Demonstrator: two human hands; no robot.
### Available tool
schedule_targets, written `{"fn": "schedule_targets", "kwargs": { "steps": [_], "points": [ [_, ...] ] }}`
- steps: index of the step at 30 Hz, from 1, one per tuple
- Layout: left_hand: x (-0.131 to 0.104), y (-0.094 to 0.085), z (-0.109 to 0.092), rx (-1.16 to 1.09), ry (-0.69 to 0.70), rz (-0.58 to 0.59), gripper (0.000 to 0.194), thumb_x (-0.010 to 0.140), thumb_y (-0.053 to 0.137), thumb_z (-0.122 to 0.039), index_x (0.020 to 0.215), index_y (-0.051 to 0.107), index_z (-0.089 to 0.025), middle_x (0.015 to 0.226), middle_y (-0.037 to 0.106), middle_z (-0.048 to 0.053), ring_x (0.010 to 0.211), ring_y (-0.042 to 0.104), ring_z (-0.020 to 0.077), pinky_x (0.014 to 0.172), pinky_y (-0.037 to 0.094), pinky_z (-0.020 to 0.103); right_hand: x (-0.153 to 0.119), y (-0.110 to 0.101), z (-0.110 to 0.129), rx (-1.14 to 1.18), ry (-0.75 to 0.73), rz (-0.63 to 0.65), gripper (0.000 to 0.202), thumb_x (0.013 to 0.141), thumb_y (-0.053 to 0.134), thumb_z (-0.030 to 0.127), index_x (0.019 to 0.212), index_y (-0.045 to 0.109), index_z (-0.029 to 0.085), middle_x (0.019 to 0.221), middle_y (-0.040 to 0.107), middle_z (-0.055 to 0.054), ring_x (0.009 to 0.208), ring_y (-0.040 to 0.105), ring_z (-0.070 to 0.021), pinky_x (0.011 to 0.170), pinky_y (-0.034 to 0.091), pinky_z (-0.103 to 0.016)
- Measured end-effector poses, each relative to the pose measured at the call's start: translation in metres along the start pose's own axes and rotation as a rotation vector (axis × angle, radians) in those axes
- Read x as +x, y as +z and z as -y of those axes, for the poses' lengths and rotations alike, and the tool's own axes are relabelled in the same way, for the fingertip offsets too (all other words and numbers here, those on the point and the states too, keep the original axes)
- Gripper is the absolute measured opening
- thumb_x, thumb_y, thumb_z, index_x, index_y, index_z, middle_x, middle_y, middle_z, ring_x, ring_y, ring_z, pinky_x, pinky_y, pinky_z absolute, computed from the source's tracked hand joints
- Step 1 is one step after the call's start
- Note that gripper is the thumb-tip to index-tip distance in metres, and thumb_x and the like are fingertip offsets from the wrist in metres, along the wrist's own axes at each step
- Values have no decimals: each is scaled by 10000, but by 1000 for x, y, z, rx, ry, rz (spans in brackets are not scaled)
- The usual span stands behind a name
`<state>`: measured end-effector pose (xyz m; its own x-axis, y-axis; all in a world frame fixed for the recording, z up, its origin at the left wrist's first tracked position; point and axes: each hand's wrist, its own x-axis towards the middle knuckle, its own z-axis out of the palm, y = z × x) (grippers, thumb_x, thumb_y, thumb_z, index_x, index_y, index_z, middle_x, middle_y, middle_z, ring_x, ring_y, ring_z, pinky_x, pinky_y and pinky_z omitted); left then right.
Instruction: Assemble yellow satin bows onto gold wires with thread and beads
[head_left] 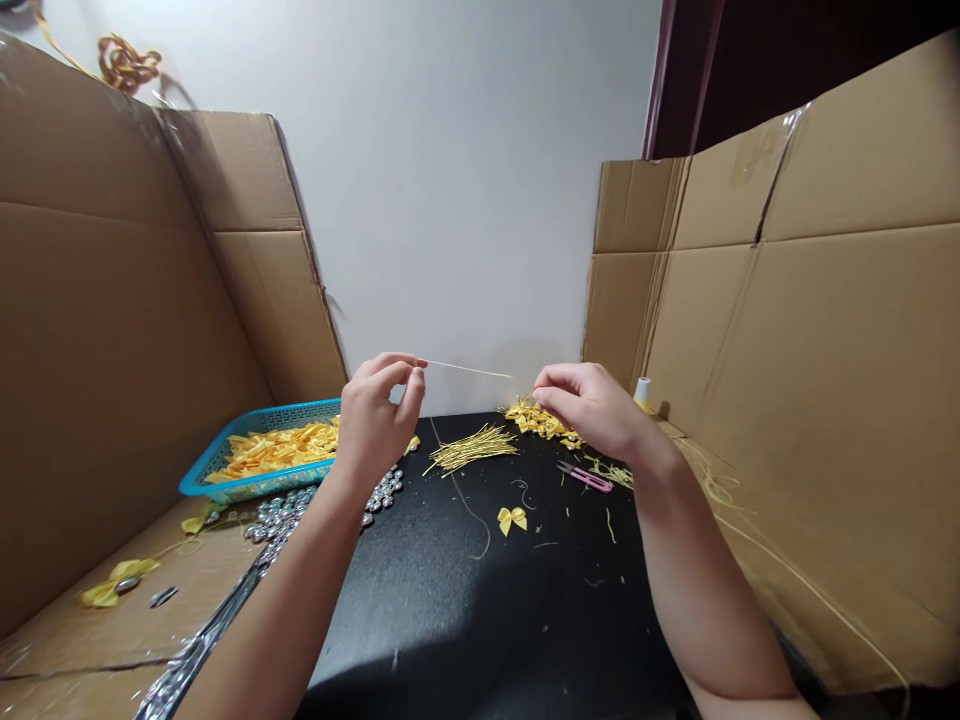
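Note:
My left hand point(377, 415) is raised above the black table, thumb and fingertips pinched on a thin pale yellow cord point(469, 370). The cord stretches to the right, and its visible end stops short of my other hand. Level with it, my right hand point(589, 402) is closed in a pinch; whatever its fingertips hold, if anything, is too small to make out. Below and between the hands lies a bundle of gold twist ties point(472, 450). Nearer to me, a single yellow ribbon bow point(512, 520) rests on the tabletop.
A blue basket point(196, 484) of yellow ribbon pieces stands left, beside silver beads point(281, 515). Pink thread snips point(589, 478) and a pile of yellow bows point(544, 420) lie at right. Cardboard walls point(817, 340) flank both sides; a white cone point(643, 390) stands behind my right hand.

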<state>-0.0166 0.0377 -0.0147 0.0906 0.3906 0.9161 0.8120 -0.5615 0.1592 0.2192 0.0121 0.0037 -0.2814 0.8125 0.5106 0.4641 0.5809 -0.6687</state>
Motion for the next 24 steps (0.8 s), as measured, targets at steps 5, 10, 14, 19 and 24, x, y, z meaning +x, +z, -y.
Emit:
{"fn": "schedule_targets", "kwargs": {
  "steps": [5,10,14,19,24],
  "points": [
    [-1,-2,4,-104,-133,-37,259,876,499,-274,725,693,-189,649,675,11,646,615,155,585,433,265,0,-7,-1,-22,25,51,215,812,480,246,610,491,174,540,439,40,518,372,-83,523,289,-253],
    [1,-6,13,-133,-158,-159,264,861,500,-268,671,659,-176,662,667,21,636,612,146,556,427,245,-1,-13,-3,-52,63,79,221,800,479,253,596,498,172,542,454,31,522,389,-86,528,301,-253],
    [4,-17,24,-105,-195,-215,220,834,522,-234,681,666,-166,692,675,21,649,604,151,591,435,255,-2,-19,-6,-77,96,103,223,808,483,267,608,510,171,547,465,28,515,390,-84,518,297,-251],
    [8,-27,31,-45,-221,-130,218,806,538,-261,682,682,-156,681,682,25,625,597,160,557,424,255,-4,-28,-7,-121,115,168,214,822,493,269,641,544,167,579,490,22,531,414,-86,519,314,-248],
    [7,-26,37,-36,-209,35,255,783,548,-351,685,699,-170,638,693,15,580,617,164,563,445,256,-13,-52,-24,-126,117,159,203,820,581,350,789,644,159,677,610,-14,604,527,-111,572,399,-248]
  ]
}}
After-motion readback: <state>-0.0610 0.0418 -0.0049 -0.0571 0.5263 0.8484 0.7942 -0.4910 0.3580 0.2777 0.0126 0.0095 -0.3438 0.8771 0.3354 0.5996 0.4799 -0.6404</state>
